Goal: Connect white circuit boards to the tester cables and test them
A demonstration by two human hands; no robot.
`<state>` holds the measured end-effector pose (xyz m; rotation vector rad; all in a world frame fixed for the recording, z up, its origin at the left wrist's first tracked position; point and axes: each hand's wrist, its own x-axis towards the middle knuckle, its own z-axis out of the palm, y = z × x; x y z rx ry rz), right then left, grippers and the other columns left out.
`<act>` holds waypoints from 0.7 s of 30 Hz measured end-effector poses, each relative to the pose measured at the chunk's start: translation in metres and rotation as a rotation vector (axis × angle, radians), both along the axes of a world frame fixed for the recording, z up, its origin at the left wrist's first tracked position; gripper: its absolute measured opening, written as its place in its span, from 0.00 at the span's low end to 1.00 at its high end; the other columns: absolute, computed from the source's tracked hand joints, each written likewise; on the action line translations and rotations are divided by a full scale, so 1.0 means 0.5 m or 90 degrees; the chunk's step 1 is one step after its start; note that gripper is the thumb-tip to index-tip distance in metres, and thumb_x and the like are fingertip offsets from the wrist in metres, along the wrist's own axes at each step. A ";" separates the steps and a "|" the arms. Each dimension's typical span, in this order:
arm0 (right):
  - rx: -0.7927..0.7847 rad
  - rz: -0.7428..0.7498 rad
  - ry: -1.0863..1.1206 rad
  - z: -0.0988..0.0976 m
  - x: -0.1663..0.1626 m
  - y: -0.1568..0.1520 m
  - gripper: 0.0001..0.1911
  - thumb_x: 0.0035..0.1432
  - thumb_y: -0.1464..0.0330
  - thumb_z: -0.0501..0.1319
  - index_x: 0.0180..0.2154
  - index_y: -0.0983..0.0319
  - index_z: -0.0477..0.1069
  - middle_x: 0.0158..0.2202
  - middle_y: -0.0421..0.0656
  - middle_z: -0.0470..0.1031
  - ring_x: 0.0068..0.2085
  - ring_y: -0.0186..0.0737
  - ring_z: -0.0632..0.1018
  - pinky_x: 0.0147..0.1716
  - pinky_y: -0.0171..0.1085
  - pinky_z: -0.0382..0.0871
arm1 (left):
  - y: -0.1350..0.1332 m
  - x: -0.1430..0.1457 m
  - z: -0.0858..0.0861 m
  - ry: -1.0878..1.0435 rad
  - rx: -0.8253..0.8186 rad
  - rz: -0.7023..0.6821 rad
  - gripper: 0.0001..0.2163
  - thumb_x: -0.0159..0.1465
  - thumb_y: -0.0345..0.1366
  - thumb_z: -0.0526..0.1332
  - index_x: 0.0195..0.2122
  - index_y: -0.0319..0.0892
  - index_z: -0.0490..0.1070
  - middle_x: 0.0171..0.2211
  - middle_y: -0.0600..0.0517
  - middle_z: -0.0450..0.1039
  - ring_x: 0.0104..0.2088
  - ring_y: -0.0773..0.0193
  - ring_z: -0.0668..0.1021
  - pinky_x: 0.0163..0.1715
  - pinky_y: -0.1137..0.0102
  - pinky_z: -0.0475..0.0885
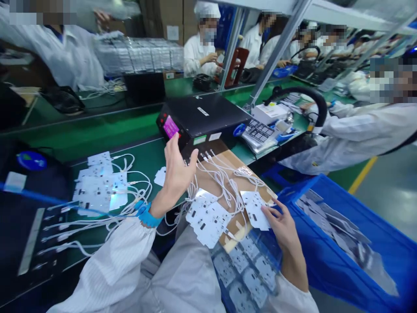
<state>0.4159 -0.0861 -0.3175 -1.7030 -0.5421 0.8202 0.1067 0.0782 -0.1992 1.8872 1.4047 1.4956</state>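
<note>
My left hand, a blue wrist strap at its wrist, is raised with fingers stretched and thumb apart. Its fingertips are at the small lit pink screen on the front of a black test box; whether they touch it I cannot tell. At the right, my right hand pinches the edge of a white circuit board. Another white circuit board lies left of it, near my lap. White cables run from the box's front over a brown cardboard sheet.
More white boards lie cabled on the green bench at the left, beside a second black box. A tray of boards is below my right hand. A blue bin holding grey-white sheets stands right. Co-workers sit around the benches.
</note>
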 end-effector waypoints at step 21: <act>-0.006 -0.069 -0.668 0.035 -0.165 -0.028 0.43 0.65 0.44 0.52 0.60 0.77 0.71 0.55 0.72 0.76 0.58 0.76 0.75 0.58 0.68 0.68 | -0.147 -0.290 0.097 0.154 -0.038 0.113 0.24 0.69 0.50 0.63 0.64 0.51 0.70 0.70 0.46 0.65 0.73 0.47 0.64 0.72 0.47 0.62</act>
